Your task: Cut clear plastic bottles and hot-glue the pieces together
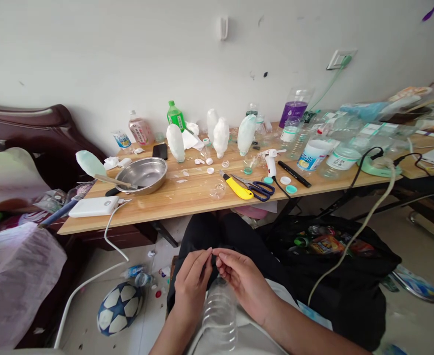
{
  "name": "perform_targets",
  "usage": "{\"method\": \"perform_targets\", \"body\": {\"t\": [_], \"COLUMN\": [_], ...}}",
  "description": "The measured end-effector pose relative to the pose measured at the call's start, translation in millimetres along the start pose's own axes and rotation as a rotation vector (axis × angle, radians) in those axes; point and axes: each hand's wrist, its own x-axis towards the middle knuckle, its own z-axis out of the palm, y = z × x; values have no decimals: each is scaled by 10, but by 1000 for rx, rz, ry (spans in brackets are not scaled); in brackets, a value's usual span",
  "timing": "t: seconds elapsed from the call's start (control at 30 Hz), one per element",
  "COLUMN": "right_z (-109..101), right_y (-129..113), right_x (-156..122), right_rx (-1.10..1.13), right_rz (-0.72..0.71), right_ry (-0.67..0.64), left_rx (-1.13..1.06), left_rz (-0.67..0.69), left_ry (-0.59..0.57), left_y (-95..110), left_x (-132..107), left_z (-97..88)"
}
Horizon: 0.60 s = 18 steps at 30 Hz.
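My left hand [193, 283] and my right hand [241, 281] meet over my lap, fingertips pinched together around the neck of a clear ribbed plastic bottle [220, 315]. The bottle stands upright between my knees, its mouth hidden by my fingers. I cannot tell what small part the fingertips hold. On the wooden table [187, 197] ahead lie a yellow utility knife [237, 187], blue-handled scissors [257, 189], a steel bowl [143, 173] and several bottles wrapped in white.
A white power bank [93, 206] with a cable lies at the table's left edge. A football [119, 306] and bottle caps are on the floor at left. A black bag [335, 256] of bottles sits at right, crossed by a pale cord. Clear bottles crowd the table's right.
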Motion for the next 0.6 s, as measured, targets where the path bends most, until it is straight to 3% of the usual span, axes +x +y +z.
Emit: {"method": "perform_targets", "body": {"t": [0.27, 0.6], "right_z": [3, -23], "right_y": [-7, 55], "right_x": [-13, 23], "right_rx": [-91, -166], "right_rz": [-29, -67], "right_ry": [12, 62], "left_rx": [175, 278], "left_rz": [202, 215], "left_ry": [-166, -222], "left_y": [-38, -74], "left_x": [26, -25], "left_z": [-106, -76]}}
